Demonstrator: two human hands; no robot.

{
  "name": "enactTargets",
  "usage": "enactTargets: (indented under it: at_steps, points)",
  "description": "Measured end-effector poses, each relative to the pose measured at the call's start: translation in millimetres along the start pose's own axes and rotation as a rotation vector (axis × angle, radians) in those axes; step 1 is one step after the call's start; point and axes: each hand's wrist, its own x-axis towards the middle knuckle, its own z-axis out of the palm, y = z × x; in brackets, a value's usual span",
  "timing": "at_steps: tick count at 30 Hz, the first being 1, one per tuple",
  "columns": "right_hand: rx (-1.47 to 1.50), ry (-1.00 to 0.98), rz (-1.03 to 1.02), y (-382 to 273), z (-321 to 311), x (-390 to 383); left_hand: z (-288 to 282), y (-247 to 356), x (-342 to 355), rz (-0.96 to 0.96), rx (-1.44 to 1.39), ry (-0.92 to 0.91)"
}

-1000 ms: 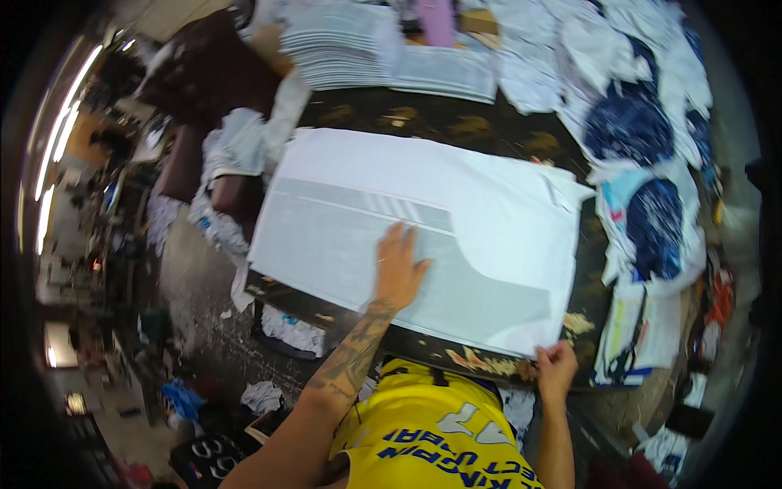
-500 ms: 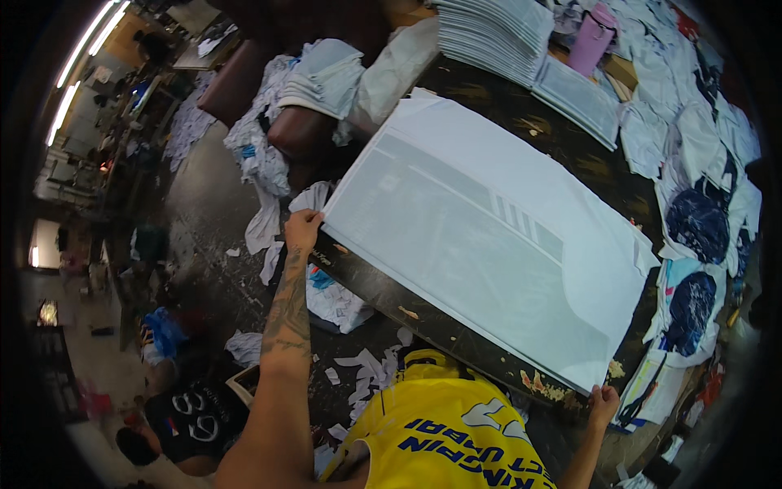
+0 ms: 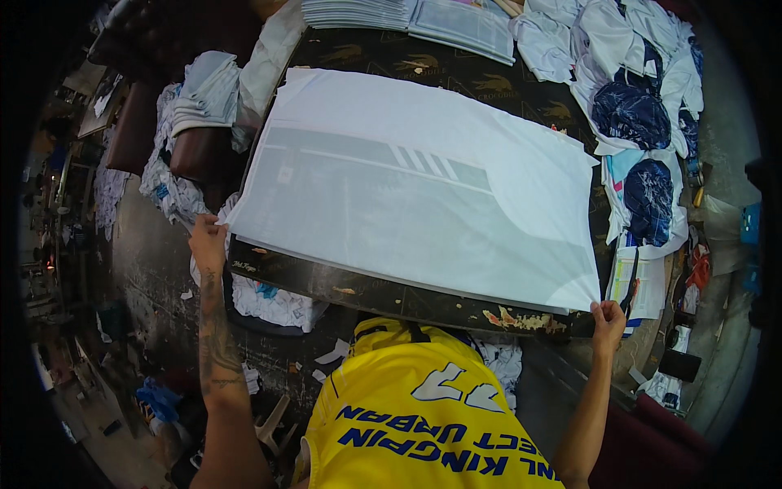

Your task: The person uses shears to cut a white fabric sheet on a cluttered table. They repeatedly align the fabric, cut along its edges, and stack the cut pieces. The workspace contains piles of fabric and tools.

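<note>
A large white cloth panel [image 3: 391, 196] lies spread over the dark table, with a grey printed area and slanted white stripes showing on it. My left hand [image 3: 208, 236] pinches its near left corner, just past the table's left edge. At the near right corner my right hand [image 3: 608, 323] grips the cloth between thumb and fingers, and creases fan out from that grip. Between the two hands the near edge runs along the table's front. Whether more layers lie beneath the cloth is hard to make out, though another edge shows under it.
The black patterned table [image 3: 342, 53] has a worn, chipped front edge. At its back stands a stack of folded white sheets [image 3: 358, 14]. White and navy garments [image 3: 631, 110] are heaped on the right. More folded cloth [image 3: 205, 90] rests on a brown seat at left. Scraps litter the floor.
The view has turned, bringing the table more level. The near right corner of the cloth is now pulled out into creases. Both hands still hold the near corners.
</note>
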Motion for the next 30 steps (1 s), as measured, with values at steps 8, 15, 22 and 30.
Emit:
enactTargets:
  at_steps: [8,15,22,30]
  points:
    - [0.055,-0.057,0.030,41.7,30.9,-6.7,30.6,-20.3,-22.1,-0.002,0.110,0.002]
    - [0.318,-0.201,0.287,46.7,44.3,-7.5,116.6,151.6,-71.5,0.314,-0.089,0.094]
    - [-0.239,-0.139,-0.128,-63.3,52.5,-31.1,259.2,457.0,-209.8,1.115,-0.282,-0.493]
    - [-0.016,-0.144,0.043,-38.1,20.8,-45.0,357.3,655.1,-191.4,1.770,0.347,-0.710]
